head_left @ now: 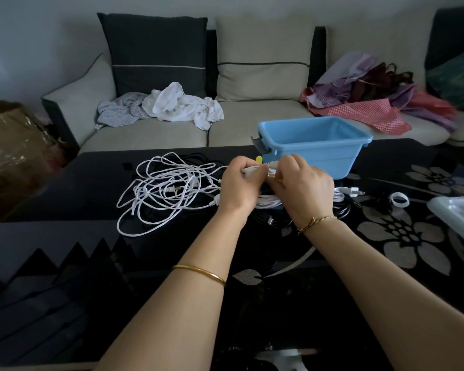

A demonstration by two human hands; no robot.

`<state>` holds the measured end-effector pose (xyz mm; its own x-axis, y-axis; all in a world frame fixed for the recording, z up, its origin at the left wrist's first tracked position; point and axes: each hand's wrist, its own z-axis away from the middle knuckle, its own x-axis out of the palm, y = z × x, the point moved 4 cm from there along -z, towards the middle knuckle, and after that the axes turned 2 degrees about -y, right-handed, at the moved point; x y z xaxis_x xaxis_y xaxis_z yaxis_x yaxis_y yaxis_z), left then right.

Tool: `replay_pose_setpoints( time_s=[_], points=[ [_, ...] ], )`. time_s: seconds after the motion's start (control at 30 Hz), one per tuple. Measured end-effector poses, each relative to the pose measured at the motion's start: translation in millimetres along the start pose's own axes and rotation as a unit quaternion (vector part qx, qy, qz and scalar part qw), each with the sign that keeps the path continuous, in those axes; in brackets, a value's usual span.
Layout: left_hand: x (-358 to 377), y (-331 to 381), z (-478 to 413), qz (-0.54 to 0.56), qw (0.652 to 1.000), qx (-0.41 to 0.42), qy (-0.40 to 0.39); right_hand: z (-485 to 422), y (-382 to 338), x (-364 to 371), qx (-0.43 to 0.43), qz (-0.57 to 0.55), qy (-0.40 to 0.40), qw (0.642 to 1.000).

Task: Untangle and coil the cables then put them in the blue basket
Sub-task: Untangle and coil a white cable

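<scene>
Both hands, left hand [240, 180] and right hand [303, 183], pinched a white cable [257, 171] before the empty blue basket [314, 141]. Coiling appeared underway; the tangle [164, 188] remained on the worktop [91, 236]. Next: finish wrapping, then deposit.

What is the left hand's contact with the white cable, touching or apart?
Touching. In the head view the left hand pinches the white cable.

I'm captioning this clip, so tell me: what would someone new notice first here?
The left hand and right hand pinch a white cable at the middle of the black table. A loose white tangle sprawls to their left, and the blue basket stands just behind them.
</scene>
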<state>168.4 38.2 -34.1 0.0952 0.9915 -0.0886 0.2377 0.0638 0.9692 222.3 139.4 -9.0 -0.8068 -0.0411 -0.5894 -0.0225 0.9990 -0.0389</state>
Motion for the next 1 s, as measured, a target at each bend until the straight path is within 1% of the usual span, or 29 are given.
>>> replay_pose_setpoints(
  time_s=[0.07, 0.13, 0.2, 0.27, 0.3, 0.4, 0.47, 0.6, 0.67, 0.8, 1.0],
  points=[
    [0.7, 2.1, 1.1, 0.002, 1.0, 0.014, 0.007, 1.2, 2.6, 1.7, 0.01, -0.021, -0.006, 1.0],
    [1.6, 4.5, 2.6, -0.008, 0.999, 0.034, 0.009, 1.2, 5.1, 3.9, 0.011, -0.053, -0.029, 0.998],
    [1.6, 4.1, 2.7, -0.02, 0.999, 0.049, 0.011, -1.9, 8.3, 7.0, 0.009, -0.046, -0.081, 0.996],
    [1.4, 3.5, 2.6, -0.029, 0.998, 0.056, 0.01, -5.7, 11.7, 7.6, 0.018, -0.017, -0.163, 0.986],
    [1.1, 3.2, 2.4, -0.03, 0.998, 0.055, 0.012, -7.8, 13.1, 5.3, 0.01, -0.008, -0.174, 0.985],
    [-0.1, 2.3, 0.8, -0.025, 0.999, 0.037, 0.021, -12.9, 15.3, -5.2, 0.004, -0.022, -0.172, 0.985],
    [-0.6, 3.6, 0.5, -0.029, 0.999, 0.038, 0.011, -16.9, 17.4, -8.8, 0.006, -0.039, -0.174, 0.984],
    [-1.1, 7.9, 2.6, -0.016, 0.999, 0.027, -0.032, -23.5, 21.7, -13.9, 0.018, -0.179, -0.146, 0.973],
    [-0.1, 10.4, 3.6, -0.013, 0.998, 0.029, -0.048, -24.7, 21.4, -14.5, 0.015, -0.208, -0.153, 0.966],
    [0.5, 12.1, 4.2, -0.004, 0.999, 0.018, -0.04, -23.3, 18.8, -12.5, 0.024, -0.234, -0.201, 0.951],
    [4.5, 13.0, 5.3, 0.04, 0.999, -0.009, -0.014, -21.0, 20.1, -11.5, 0.081, -0.211, -0.175, 0.958]
  ],
)
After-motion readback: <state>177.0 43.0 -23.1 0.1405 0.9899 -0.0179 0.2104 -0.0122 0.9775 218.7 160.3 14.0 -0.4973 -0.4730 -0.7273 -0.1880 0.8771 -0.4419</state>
